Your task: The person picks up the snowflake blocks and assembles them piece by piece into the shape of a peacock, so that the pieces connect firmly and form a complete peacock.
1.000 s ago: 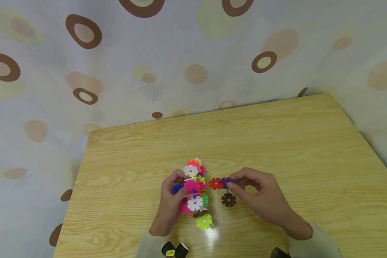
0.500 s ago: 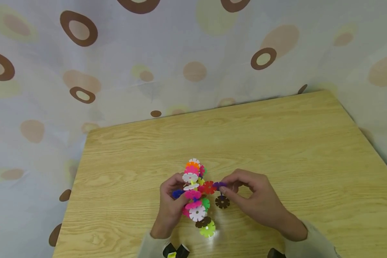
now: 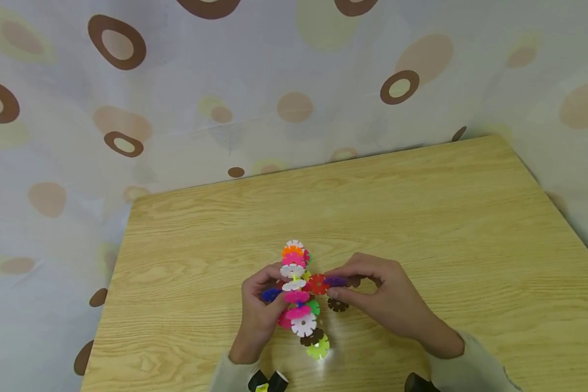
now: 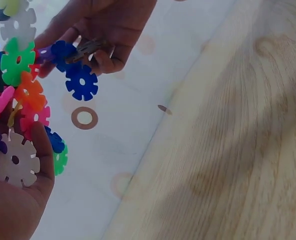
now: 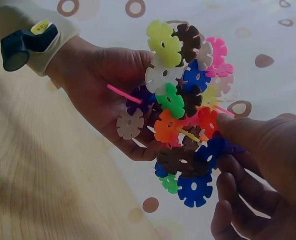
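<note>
In the head view my left hand holds a tall cluster of interlocking plastic snowflake discs in pink, white, orange, green and other colours. My right hand pinches a purple disc between thumb and fingers. A red disc joins the purple one and meets the cluster's right side; whether it is slotted in I cannot tell. Below hangs a brown disc, partly covered by the right thumb. Blue discs show beside the right fingers in the left wrist view. The left fingers are partly hidden behind the cluster.
A wood-grain table lies beneath both hands. Behind it and at its sides hangs pale cloth with brown ring patterns. Black wrist devices sit at the sleeves near the bottom edge.
My right hand has moved left, bringing the red, purple and brown discs from a gap up against the cluster. The cluster has tilted slightly in my left hand, its lower end shifting right.
</note>
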{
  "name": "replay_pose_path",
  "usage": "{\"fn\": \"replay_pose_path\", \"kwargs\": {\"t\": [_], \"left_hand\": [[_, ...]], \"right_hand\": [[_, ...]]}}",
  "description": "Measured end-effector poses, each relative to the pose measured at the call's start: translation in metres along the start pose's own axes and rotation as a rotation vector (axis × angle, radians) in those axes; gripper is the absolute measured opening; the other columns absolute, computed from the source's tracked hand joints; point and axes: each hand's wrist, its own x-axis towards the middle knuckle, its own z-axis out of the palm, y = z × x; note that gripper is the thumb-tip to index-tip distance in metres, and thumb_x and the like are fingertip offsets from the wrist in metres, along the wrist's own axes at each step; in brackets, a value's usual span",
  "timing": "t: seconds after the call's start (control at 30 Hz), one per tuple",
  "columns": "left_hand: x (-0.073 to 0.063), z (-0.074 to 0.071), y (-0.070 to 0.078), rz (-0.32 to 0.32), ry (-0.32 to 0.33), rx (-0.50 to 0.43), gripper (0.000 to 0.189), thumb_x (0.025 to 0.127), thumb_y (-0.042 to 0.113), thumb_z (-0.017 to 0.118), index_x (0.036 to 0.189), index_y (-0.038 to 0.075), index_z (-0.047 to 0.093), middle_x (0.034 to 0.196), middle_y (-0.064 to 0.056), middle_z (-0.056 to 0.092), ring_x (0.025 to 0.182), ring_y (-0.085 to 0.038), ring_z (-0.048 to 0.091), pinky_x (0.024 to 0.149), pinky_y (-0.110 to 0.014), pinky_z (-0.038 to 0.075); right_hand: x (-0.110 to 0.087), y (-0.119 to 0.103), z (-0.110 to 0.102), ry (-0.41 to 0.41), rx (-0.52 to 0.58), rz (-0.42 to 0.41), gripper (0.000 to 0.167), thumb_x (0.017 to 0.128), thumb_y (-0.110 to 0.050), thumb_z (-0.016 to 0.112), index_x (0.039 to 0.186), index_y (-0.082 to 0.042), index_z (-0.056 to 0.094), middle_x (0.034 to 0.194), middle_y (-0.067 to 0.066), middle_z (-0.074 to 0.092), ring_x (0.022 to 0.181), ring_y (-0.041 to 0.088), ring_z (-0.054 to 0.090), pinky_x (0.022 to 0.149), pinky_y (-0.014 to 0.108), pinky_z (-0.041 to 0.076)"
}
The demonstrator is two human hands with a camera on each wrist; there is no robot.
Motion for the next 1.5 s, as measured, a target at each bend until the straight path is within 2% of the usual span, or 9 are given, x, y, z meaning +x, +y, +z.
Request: {"fn": "replay_pose_path", "kwargs": {"t": [0.17,0.37,0.5,0.6,0.77,0.97,1.1,1.3,1.5], "left_hand": [[-0.001,0.001,0.003,-0.011,0.024,0.019,0.007,0.093,-0.003,0.065,0.097,-0.009,0.063,0.111,0.014,0.079,0.103,-0.003,0.069,0.09,-0.022,0.06],[-0.002,0.004,0.002,0.065,0.01,-0.079,0.004,0.098,-0.004,0.064,0.099,-0.003,0.067,0.11,0.01,0.077,0.102,-0.007,0.066,0.092,-0.022,0.06],[-0.003,0.006,0.003,0.073,0.006,-0.108,0.005,0.102,0.003,0.066,0.101,0.004,0.071,0.11,0.009,0.077,0.103,-0.006,0.066,0.092,-0.021,0.06],[-0.004,0.004,0.003,0.071,-0.002,-0.105,0.009,0.103,0.008,0.068,0.1,-0.001,0.069,0.111,0.009,0.077,0.104,-0.006,0.065,0.094,-0.022,0.06],[-0.002,0.0,0.001,0.106,-0.017,-0.042,0.013,0.099,0.002,0.066,0.097,-0.01,0.062,0.114,0.01,0.078,0.105,-0.007,0.067,0.096,-0.022,0.06],[0.002,-0.005,-0.011,0.16,-0.067,-0.007,0.004,0.098,-0.006,0.07,0.101,-0.007,0.069,0.114,0.008,0.077,0.104,-0.011,0.069,0.093,-0.025,0.062],[0.004,-0.008,-0.022,0.148,-0.079,0.033,0.01,0.096,-0.011,0.072,0.104,-0.005,0.072,0.114,0.004,0.076,0.104,-0.009,0.069,0.091,-0.025,0.063],[0.005,-0.01,-0.034,0.117,-0.054,0.113,0.011,0.094,-0.014,0.072,0.1,-0.005,0.073,0.116,0.001,0.066,0.107,-0.009,0.063,0.089,-0.022,0.062],[0.003,-0.005,-0.037,0.116,-0.001,0.211,0.012,0.091,-0.013,0.076,0.097,-0.003,0.074,0.105,-0.009,0.059,0.103,-0.017,0.059,0.096,-0.022,0.055]], "right_hand": [[0.001,-0.003,0.001,0.025,-0.029,-0.033,0.025,0.091,-0.013,0.09,0.111,-0.026,0.085,0.092,-0.014,0.075,0.084,0.007,0.065,0.075,0.025,0.053],[0.002,-0.006,0.004,0.027,0.004,-0.065,0.024,0.09,-0.01,0.09,0.11,-0.023,0.085,0.091,-0.011,0.075,0.083,0.01,0.061,0.073,0.025,0.052],[0.0,-0.003,0.008,0.026,0.025,-0.056,0.026,0.09,-0.007,0.089,0.111,-0.022,0.085,0.092,-0.011,0.074,0.083,0.011,0.061,0.074,0.025,0.052],[0.0,-0.001,0.01,0.025,0.031,-0.057,0.029,0.09,-0.005,0.089,0.112,-0.023,0.085,0.092,-0.013,0.075,0.083,0.01,0.062,0.074,0.025,0.052],[0.004,0.005,0.008,0.017,0.02,-0.141,0.032,0.088,-0.002,0.089,0.113,-0.022,0.084,0.096,-0.011,0.076,0.081,0.007,0.066,0.071,0.024,0.056],[0.009,0.021,0.006,0.024,-0.027,-0.22,0.034,0.083,0.001,0.092,0.109,-0.02,0.085,0.096,-0.01,0.079,0.086,0.009,0.067,0.071,0.021,0.056],[0.01,0.035,0.005,0.033,-0.071,-0.243,0.034,0.081,0.001,0.093,0.107,-0.021,0.085,0.098,-0.01,0.08,0.089,0.007,0.068,0.074,0.02,0.056],[0.015,0.05,0.001,0.009,-0.085,-0.226,0.034,0.084,0.004,0.09,0.105,-0.022,0.085,0.099,-0.009,0.082,0.092,0.006,0.071,0.074,0.025,0.058],[0.023,0.059,-0.003,-0.015,-0.138,-0.167,0.028,0.09,-0.001,0.087,0.107,-0.024,0.084,0.103,-0.01,0.079,0.094,0.006,0.068,0.074,0.025,0.057]]}}
